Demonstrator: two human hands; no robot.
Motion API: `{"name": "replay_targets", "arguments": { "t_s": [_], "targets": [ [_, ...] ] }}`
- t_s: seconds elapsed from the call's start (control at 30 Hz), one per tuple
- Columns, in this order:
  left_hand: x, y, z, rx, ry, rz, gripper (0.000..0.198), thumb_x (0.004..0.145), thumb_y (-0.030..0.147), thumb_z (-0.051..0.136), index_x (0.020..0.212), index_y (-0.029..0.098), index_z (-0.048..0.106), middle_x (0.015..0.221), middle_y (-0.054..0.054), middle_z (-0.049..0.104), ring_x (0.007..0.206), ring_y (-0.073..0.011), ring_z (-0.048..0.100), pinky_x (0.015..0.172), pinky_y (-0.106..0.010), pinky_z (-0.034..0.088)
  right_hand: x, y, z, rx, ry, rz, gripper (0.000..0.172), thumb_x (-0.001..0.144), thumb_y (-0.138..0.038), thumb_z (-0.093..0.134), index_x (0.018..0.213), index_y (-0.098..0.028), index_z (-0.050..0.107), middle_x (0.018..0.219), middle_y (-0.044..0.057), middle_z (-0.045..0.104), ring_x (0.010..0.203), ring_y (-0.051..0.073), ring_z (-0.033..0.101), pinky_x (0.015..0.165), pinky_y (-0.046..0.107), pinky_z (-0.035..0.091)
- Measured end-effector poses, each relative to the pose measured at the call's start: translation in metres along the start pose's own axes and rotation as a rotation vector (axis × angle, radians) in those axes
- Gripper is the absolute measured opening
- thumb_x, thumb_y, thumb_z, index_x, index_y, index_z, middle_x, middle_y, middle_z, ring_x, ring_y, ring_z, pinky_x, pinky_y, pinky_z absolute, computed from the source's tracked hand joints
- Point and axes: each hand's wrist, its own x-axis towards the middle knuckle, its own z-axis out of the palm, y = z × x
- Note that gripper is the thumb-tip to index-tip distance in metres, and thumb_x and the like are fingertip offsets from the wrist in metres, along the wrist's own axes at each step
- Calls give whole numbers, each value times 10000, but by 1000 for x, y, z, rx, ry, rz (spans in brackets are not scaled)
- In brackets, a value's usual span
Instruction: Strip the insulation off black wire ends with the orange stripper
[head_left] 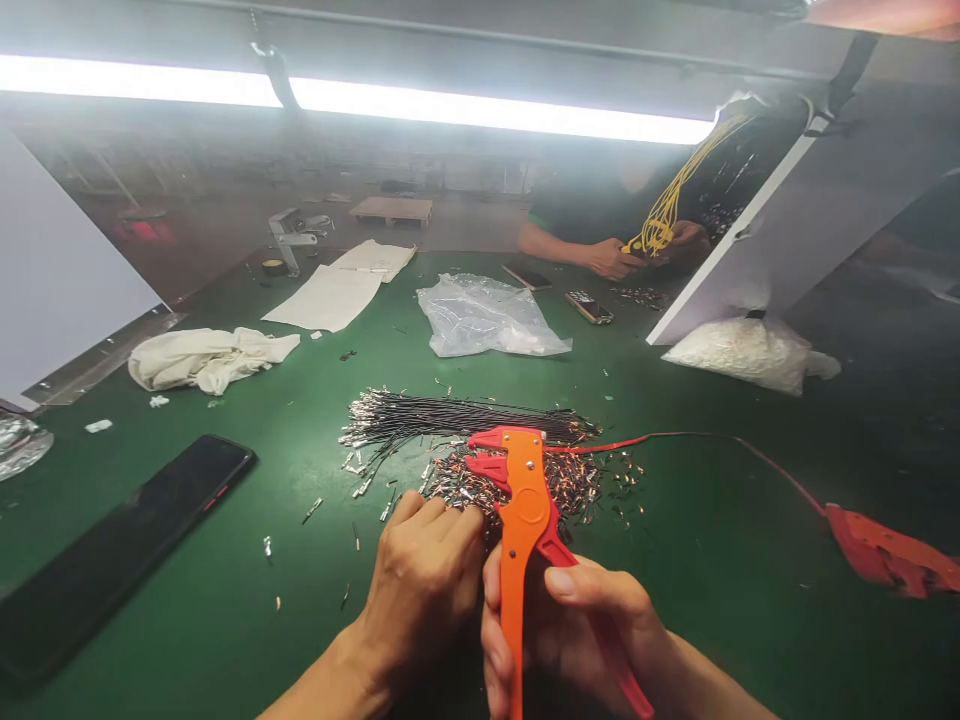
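Note:
My right hand (pixel 600 610) is wrapped round the handles of an orange and red wire stripper (pixel 523 505), held upright with its jaws pointing left and apart. To its left, my left hand (pixel 431 555) is closed with the knuckles up; whatever its fingers hold is hidden. Just beyond the hands lies a bundle of black wires (pixel 465 415), metal terminals at the left end. A heap of short wire scraps (pixel 480 485) with coppery ends spreads in front of the bundle, partly behind the stripper.
A second red and orange tool (pixel 889 550) lies right, a thin red cord (pixel 697 435) running from it. A dark phone (pixel 127 545), white cloth (pixel 214 358), paper (pixel 326 297), clear plastic bag (pixel 487 315) and filled bag (pixel 742 355) surround the work. Opposite, a person's hands (pixel 615 258) hold yellow wires.

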Motion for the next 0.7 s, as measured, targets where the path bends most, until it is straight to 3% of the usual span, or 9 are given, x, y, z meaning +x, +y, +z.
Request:
{"name": "replay_targets", "arguments": {
  "t_s": [0.27,0.5,0.7],
  "targets": [
    [5,0,1,31,-6,69,332,895,49,436,592,182,434,527,21,460,512,-138,365,580,-325,256,3,1,-1,1,-39,-17,369,793,-428,568,955,-98,593,759,117,661,639,244,673,681,401,503],
    [6,1,0,3,19,98,324,901,66,450,598,182,436,526,22,471,520,-140,365,575,-320,248,-1,9,-9,58,-30,-9,416,778,-377,584,1023,-43,615,824,164,691,753,265,690,729,392,505],
    [4,-4,4,11,-1,88,318,902,76,449,602,182,438,534,14,479,541,-147,374,584,-319,257,-3,9,-2,124,-80,-52,312,831,-302,514,1023,-73,604,762,147,691,736,260,675,756,431,499]
  ]
}}
